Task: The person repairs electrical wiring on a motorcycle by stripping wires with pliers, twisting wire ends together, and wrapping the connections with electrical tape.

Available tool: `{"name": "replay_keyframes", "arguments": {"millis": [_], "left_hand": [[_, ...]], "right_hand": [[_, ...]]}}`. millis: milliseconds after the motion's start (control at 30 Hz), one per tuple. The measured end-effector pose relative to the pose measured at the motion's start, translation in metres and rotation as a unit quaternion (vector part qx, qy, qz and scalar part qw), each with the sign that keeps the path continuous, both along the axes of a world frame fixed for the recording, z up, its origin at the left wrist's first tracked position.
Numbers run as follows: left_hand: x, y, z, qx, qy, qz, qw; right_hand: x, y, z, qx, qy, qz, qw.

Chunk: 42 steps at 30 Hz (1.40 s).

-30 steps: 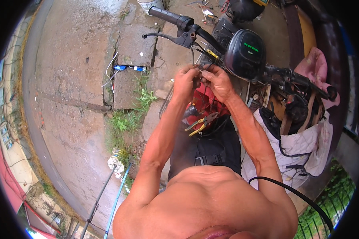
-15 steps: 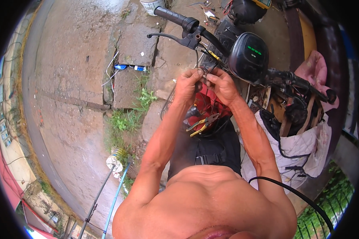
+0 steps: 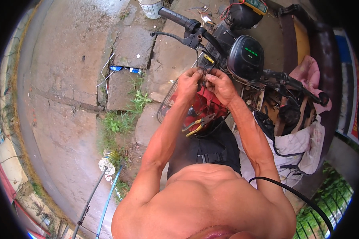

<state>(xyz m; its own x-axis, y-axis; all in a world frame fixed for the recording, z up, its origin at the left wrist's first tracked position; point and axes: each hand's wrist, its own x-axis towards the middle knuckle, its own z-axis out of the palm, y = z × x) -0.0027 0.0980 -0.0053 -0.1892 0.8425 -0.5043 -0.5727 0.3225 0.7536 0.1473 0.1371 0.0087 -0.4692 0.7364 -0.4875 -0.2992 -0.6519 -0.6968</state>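
Your scene has bright, diffuse daylight with soft, faint shadows. Wet paving (image 3: 64, 91) throws pale glare at upper left. The green display (image 3: 251, 51) glows clearly against its dark casing (image 3: 239, 65). Your lens bows edges toward a black rim. Detail between your left hand (image 3: 188, 83) and right hand (image 3: 222, 87) is indistinct.

A single wide fisheye camera is riding on the person's head as the left unit of a side-by-side pair and is facing down and slightly forward. The bare torso (image 3: 205, 191) is filling the lower foreground at close range. The left hand (image 3: 190, 83) and right hand (image 3: 221, 86) are appearing farther off, above centre. Straight edges of the pavement (image 3: 64, 135) are bending toward the dark circular rim.
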Motion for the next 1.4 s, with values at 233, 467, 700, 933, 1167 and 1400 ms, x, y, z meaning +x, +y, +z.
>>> {"name": "replay_keyframes", "arguments": {"millis": [233,467,700,933,1167,1400], "left_hand": [[0.002,-0.003,0.004,0.024,-0.036,0.023,0.999],[0.0,-0.004,-0.004,0.022,-0.103,0.035,0.994],[-0.013,-0.024,0.011,0.037,0.039,0.005,0.999],[-0.014,-0.02,0.028,0.244,0.509,0.021,0.825],[-0.012,-0.019,0.027,0.169,0.385,0.05,0.906],[-0.017,-0.027,0.015,0.09,0.102,0.086,0.987]], "right_hand": [[-0.002,0.001,0.007,-0.022,0.01,0.013,1.0],[-0.004,0.002,0.002,-0.03,0.028,0.012,0.999],[-0.012,0.0,0.015,-0.078,0.07,-0.021,0.994],[-0.016,-0.002,0.011,-0.117,0.104,-0.034,0.987],[-0.02,-0.003,0.006,-0.155,0.126,-0.038,0.979],[-0.029,-0.006,0.015,-0.182,0.139,-0.071,0.971]]}}
